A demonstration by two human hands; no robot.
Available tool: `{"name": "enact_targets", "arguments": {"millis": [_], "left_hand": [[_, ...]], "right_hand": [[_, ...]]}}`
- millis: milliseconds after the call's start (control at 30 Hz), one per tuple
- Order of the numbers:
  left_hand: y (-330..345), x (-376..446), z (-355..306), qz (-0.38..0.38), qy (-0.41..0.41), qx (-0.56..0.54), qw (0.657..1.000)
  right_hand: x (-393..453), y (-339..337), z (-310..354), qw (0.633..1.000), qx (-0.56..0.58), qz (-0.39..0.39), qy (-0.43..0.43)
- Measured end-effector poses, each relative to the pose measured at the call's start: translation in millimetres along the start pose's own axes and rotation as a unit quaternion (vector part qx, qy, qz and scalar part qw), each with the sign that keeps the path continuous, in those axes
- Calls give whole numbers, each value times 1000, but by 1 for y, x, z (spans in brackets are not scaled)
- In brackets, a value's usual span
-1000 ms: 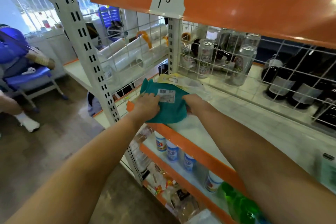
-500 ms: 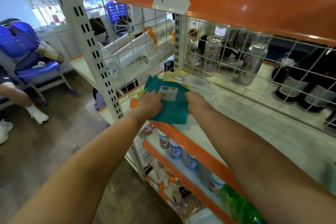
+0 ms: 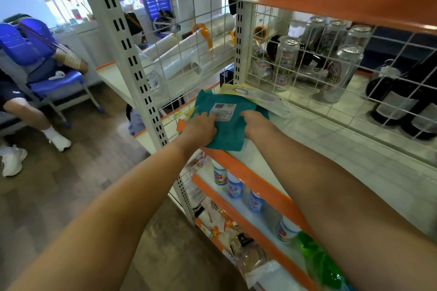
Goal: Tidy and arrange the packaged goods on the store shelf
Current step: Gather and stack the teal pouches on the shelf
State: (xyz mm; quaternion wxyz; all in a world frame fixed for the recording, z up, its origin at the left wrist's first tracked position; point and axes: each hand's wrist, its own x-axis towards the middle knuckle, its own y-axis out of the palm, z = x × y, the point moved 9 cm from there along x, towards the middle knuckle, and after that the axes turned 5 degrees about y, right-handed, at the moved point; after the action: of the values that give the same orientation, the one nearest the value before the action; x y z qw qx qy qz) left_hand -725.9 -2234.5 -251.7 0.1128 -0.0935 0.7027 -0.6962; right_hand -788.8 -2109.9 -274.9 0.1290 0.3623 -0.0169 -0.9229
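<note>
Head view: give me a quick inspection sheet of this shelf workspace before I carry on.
Surface: white shelf board with orange front edge, backed by a white wire grid.
Job's things: teal flat packet with white barcode label at the shelf's left end, overlapping a yellow and clear flat packet behind it.
Clutter: silver drink cans and dark glass bottles behind the grid.
Hands: left hand and right hand both on the teal packet; grip unclear.
Cables: nothing seen.
Surroundings: blue chair on the left, seated person's leg.
</note>
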Motion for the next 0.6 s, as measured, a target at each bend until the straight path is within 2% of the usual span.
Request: {"name": "enact_targets", "arguments": {"millis": [167,433,600], "left_hand": [[-5,-7,8,0,11,-6,1000],[-30,-4,23,-40,16,19,999],[-40,2,10,-55,28,30,998]], "right_hand": [[2,11,-8,1000,-28,13,-1],[15,-8,-13,999,-42,-6,-2],[-30,-32,-12,1000,-18,-11,-15]]}}
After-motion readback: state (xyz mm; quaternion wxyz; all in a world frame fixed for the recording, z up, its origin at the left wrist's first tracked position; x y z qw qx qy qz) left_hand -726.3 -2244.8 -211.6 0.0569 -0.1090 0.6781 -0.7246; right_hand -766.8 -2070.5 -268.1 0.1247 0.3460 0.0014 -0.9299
